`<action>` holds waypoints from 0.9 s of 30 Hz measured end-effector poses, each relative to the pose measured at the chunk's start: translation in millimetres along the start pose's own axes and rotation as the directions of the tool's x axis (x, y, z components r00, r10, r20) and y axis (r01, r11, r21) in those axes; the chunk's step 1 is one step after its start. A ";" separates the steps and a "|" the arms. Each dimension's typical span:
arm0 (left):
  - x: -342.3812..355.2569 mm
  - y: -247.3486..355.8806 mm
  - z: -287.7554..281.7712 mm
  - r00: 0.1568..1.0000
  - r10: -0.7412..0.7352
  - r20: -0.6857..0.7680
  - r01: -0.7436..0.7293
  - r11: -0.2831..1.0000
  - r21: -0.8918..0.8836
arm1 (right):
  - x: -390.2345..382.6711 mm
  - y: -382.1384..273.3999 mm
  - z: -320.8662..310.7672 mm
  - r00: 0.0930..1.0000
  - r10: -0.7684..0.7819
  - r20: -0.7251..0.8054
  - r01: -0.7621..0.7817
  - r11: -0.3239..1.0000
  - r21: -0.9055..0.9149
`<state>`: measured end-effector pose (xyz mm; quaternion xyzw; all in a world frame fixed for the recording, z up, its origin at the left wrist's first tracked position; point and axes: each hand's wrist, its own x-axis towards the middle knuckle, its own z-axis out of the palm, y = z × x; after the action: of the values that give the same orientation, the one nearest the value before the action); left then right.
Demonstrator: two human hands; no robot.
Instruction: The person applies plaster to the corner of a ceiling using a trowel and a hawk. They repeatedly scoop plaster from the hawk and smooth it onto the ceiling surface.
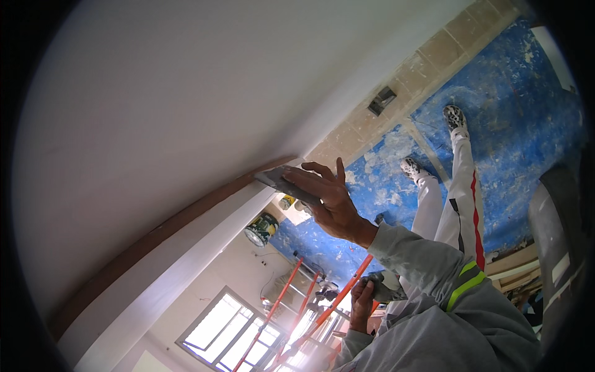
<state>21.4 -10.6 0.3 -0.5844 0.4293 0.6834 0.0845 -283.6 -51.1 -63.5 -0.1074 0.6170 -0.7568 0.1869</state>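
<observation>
My right hand (334, 201) reaches to the left, toward the edge of the white wall (173, 105). Its fingers press on a wide grey putty knife (286, 185), while one or two fingers stick up free. The blade lies at the end of a brown strip (173, 232) that runs along the wall's edge. Lower down, close to my body, my left hand (361, 297) is closed around a grey, smeared flat tool (387, 289); its exact kind is hard to make out.
Blue, white-spattered covering (502, 118) lies over the floor beside a tile border (427, 68) with a square box (381, 100). A paint can (261, 229) stands below the wall's edge. An orange ladder (334, 304) is near my left hand, before a bright window (229, 328).
</observation>
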 end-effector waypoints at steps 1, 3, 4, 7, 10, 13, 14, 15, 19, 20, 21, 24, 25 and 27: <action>-0.5 0.8 0.5 1.000 -0.006 0.000 0.006 1.000 -0.002 | 1.4 -2.7 -1.1 1.000 -0.003 -0.004 0.003 1.000 0.017; -0.8 -1.7 0.0 1.000 -0.001 -0.001 0.001 1.000 -0.019 | 1.4 -4.0 -0.4 1.000 -0.014 -0.005 0.014 0.999 0.032; -0.4 -1.8 -0.1 1.000 0.003 -0.002 -0.003 1.000 -0.027 | 1.7 -3.7 1.0 1.000 -0.022 -0.002 0.023 0.999 0.031; -1.0 1.9 1.7 1.000 -0.014 -0.013 0.013 1.000 -0.017 | 2.6 -4.9 0.5 1.000 -0.016 0.022 0.015 0.999 0.036; 2.2 1.2 -0.7 0.999 -0.031 -0.035 0.031 1.000 -0.002 | 1.1 -3.5 -2.7 0.999 -0.028 0.035 0.027 0.999 0.027; -2.1 11.4 13.8 0.999 -0.003 -0.039 0.005 1.000 0.030 | -12.5 -9.9 -11.0 0.996 -0.067 0.062 0.067 0.998 0.011; -0.9 8.6 9.0 0.999 -0.011 -0.032 0.012 0.999 0.038 | -20.6 -14.7 -16.0 0.994 -0.084 0.070 0.084 0.996 0.004; -3.0 1.3 -2.8 1.000 -0.017 -0.023 0.018 0.999 0.043 | -36.1 -14.5 -21.9 0.987 -0.100 0.124 0.103 0.994 -0.019; -2.4 1.4 7.3 0.999 -0.022 -0.040 0.023 0.999 0.039 | -85.5 -31.2 -56.8 0.983 0.046 0.177 -0.045 0.999 -0.008; -4.6 11.2 18.3 0.999 -0.001 -0.046 0.003 0.999 0.052 | -93.0 -31.4 -65.0 0.979 0.119 0.168 -0.122 0.992 0.010; -2.2 8.2 15.6 0.999 0.032 -0.028 -0.030 0.996 0.086 | -95.8 -28.2 -74.4 0.983 0.177 0.049 -0.170 0.979 -0.113; 0.3 22.4 25.2 0.997 0.060 0.042 -0.057 0.995 -0.079 | -108.1 15.6 -105.4 0.786 0.614 -0.071 -0.581 0.773 0.254; -2.3 39.6 40.9 0.995 0.093 0.030 -0.091 0.994 -0.060 | -105.7 19.9 -116.7 0.788 0.612 -0.072 -0.546 0.747 0.379; -7.1 71.8 76.6 0.989 0.141 -0.042 -0.148 0.953 -0.264 | -91.4 -5.0 -135.7 0.835 0.549 -0.013 -0.548 0.834 0.066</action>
<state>-76.4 0.4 37.6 -0.5653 0.3760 0.7325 -0.0499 -254.9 109.0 -81.7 0.0913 0.6018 -0.6913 0.3893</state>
